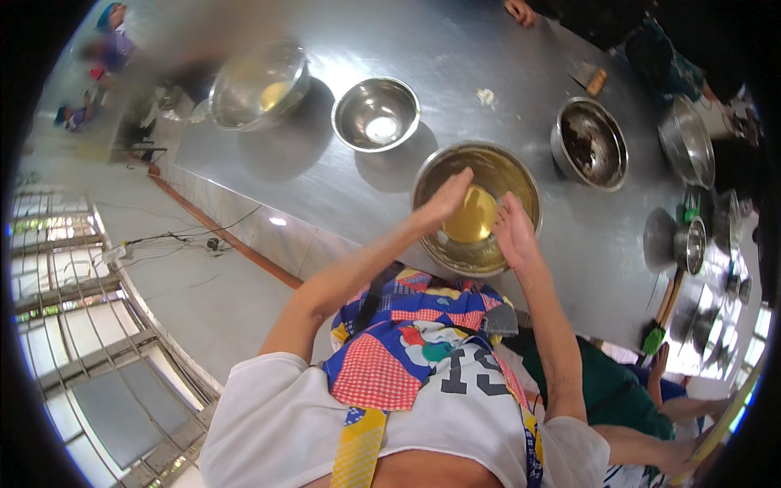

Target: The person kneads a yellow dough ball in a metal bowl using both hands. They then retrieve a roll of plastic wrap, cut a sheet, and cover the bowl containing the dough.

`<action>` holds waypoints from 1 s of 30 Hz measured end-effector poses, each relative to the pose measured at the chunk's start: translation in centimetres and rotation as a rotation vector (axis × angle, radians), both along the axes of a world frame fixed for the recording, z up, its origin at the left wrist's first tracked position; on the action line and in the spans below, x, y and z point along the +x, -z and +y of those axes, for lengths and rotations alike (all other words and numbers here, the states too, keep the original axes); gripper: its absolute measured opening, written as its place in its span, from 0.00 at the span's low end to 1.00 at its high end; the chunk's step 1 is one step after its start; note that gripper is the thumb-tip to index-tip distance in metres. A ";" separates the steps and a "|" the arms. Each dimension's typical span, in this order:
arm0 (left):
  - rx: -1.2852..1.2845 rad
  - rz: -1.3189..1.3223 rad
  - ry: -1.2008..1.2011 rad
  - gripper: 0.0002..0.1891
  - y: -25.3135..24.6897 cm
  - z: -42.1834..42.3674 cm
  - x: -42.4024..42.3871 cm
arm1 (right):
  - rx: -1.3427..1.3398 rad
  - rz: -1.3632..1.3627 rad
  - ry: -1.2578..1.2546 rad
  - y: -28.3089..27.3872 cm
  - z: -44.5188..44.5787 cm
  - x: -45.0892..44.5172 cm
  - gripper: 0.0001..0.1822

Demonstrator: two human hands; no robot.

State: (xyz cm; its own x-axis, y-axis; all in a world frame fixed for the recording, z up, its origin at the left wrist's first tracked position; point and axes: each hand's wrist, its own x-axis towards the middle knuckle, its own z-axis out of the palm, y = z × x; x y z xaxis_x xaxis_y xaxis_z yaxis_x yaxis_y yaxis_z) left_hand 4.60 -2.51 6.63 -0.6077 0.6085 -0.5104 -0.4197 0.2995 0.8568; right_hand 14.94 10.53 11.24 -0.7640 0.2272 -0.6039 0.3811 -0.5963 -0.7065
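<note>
A large stainless steel bowl [434, 163] stands on the metal table at its near edge, with a yellow liquid or batter [468, 213] in its bottom and yellow smears on its wall. My left hand [450, 196] reaches over the bowl's left side, its fingers pointing up and nothing plainly in it. Over the right side is my right hand [514, 229], palm turned inward and fingers curled; whether it holds something small cannot be told. The hands are apart, on either side of the yellow contents.
On the metal table [293, 201] stand a smaller steel bowl [375, 114], a large bowl with yellow contents [259, 91] and a bowl with dark brown residue [589, 144]. Another person's hand [520, 12] rests at the far edge. Further bowls and people are at the right.
</note>
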 end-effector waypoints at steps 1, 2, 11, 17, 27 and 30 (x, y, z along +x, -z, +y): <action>0.028 0.025 0.038 0.38 -0.5 0.3 -0.6 | -0.102 -0.058 0.036 0.6 0.3 0.6 0.37; 0.000 0.015 0.121 0.40 -1.1 0.5 -1.0 | -0.204 -0.113 0.074 1.3 0.5 1.2 0.37; -0.273 0.055 0.078 0.40 2.0 1.5 -0.3 | -0.320 -0.338 0.361 2.2 -0.8 0.5 0.31; -0.260 0.149 0.226 0.39 -0.3 1.4 0.9 | -0.323 -0.130 0.221 2.2 -1.9 -0.2 0.34; 0.021 0.878 0.389 0.27 -1.8 -0.8 -0.9 | 0.363 0.209 0.087 -4.1 0.6 0.4 0.24; -0.108 1.393 0.617 0.27 0.6 0.3 1.6 | 1.059 0.355 0.038 -3.5 1.8 0.2 0.20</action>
